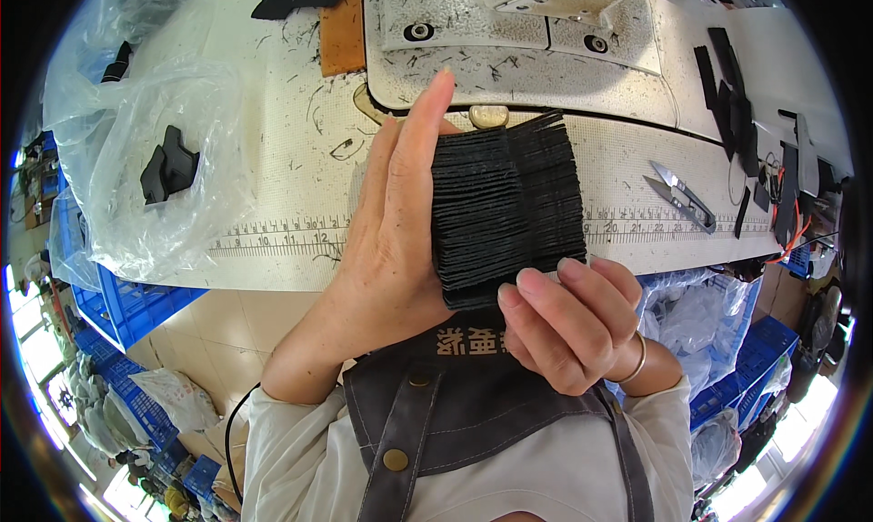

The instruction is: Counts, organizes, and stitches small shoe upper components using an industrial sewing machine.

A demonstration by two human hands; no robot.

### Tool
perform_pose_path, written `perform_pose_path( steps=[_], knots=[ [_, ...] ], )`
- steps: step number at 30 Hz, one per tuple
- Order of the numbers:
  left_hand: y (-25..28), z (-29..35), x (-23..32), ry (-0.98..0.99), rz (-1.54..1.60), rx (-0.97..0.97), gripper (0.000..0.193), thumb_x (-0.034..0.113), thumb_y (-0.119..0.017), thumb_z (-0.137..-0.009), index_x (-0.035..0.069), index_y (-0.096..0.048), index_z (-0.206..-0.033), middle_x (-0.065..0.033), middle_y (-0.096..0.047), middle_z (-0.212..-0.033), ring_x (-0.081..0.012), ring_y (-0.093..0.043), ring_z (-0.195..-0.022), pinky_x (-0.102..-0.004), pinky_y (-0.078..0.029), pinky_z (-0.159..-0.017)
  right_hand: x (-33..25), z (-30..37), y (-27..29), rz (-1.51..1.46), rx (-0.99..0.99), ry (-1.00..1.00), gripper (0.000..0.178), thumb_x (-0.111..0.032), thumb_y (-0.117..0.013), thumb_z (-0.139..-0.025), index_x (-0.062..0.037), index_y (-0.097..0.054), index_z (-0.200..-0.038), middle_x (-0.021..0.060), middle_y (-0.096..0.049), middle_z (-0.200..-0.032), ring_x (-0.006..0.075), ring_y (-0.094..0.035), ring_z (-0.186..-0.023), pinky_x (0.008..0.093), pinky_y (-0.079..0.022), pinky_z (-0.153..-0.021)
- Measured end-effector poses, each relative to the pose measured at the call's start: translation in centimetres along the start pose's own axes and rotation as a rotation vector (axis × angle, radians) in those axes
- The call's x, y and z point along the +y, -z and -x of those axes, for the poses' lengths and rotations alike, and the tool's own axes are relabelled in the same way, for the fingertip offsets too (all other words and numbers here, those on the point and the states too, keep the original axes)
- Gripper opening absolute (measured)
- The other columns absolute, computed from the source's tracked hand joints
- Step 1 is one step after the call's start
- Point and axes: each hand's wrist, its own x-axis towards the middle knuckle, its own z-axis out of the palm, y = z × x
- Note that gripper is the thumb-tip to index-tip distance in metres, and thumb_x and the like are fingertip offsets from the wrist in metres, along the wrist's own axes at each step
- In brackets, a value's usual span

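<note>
A thick stack of black fabric strips (509, 213), their edges layered like pages, is held up above the near edge of the table. My left hand (391, 217) grips it along the left side, with fingers pointing up and away; its thumb is hidden. The curled fingers of my right hand (573, 322) close on the stack's near right corner, their tips at its lower edge. Loose thread ends stick out at the stack's upper right.
Behind the stack stands a white sewing machine bed (518, 85). Thread snips (680, 196) lie right on the table, near black strips (732, 104). A clear plastic bag (218, 149) with black pieces is left. Blue crates (150, 313) stand below the table edge.
</note>
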Motion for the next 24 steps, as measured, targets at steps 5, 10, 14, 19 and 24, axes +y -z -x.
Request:
perform_pose_path(
  steps=[5,10,14,19,24],
  knots=[
    [0.0,-0.1,0.0,0.0,0.016,0.0,0.117,0.005,-0.084,-0.059,-0.004,-0.008,-0.147,-0.0178,-0.047,-0.122,-0.0249,-0.055,-0.107,-0.0328,-0.046,-0.09,0.4,-0.2,0.5,-0.003,-0.086,0.077,0.021,-0.01,-0.063,-0.078,-0.0093,-0.067,-0.098,0.0076,-0.065,-0.109,0.0261,-0.054,-0.105,0.0379,-0.044,-0.085],
    [-0.1,0.1,-0.1,0.013,0.062,0.006,0.117,0.006,-0.084,-0.059,-0.004,-0.008,-0.147,-0.0173,-0.047,-0.122,-0.0245,-0.055,-0.107,-0.0328,-0.046,-0.09,-0.2,0.0,0.1,-0.004,-0.018,0.013,0.017,-0.015,-0.065,-0.08,-0.0132,-0.07,-0.096,0.0016,-0.069,-0.106,0.0174,-0.06,-0.1,0.0342,-0.042,-0.086],
    [-0.1,-0.2,-0.1,-0.019,0.011,0.012,0.115,0.004,-0.083,-0.06,-0.004,-0.008,-0.147,-0.0169,-0.047,-0.122,-0.0238,-0.055,-0.105,-0.0325,-0.046,-0.089,-0.5,0.1,-0.4,-0.042,0.033,0.003,0.016,-0.014,-0.066,-0.079,-0.0117,-0.069,-0.094,0.0025,-0.068,-0.102,0.0178,-0.06,-0.094,0.0299,-0.044,-0.076],
    [0.1,0.1,-0.1,-0.015,0.023,-0.011,0.111,0.0,-0.079,-0.062,-0.004,-0.009,-0.147,-0.0169,-0.046,-0.121,-0.0241,-0.054,-0.105,-0.0326,-0.046,-0.088,-0.9,-0.9,-0.8,-0.038,0.022,-0.043,0.013,-0.014,-0.069,-0.076,-0.011,-0.068,-0.089,0.0018,-0.065,-0.099,0.0172,-0.06,-0.087,0.0275,-0.042,-0.067],
    [0.1,0.0,-0.1,-0.041,0.002,0.009,0.109,-0.005,-0.075,-0.06,-0.003,-0.01,-0.148,-0.0167,-0.044,-0.121,-0.0246,-0.053,-0.103,-0.0328,-0.046,-0.088,-1.2,-0.8,-1.2,0.022,0.079,-0.046,0.014,-0.015,-0.068,-0.075,-0.0154,-0.069,-0.089,-0.0001,-0.065,-0.101,0.0163,-0.059,-0.091,0.0292,-0.041,-0.071]
  ],
)
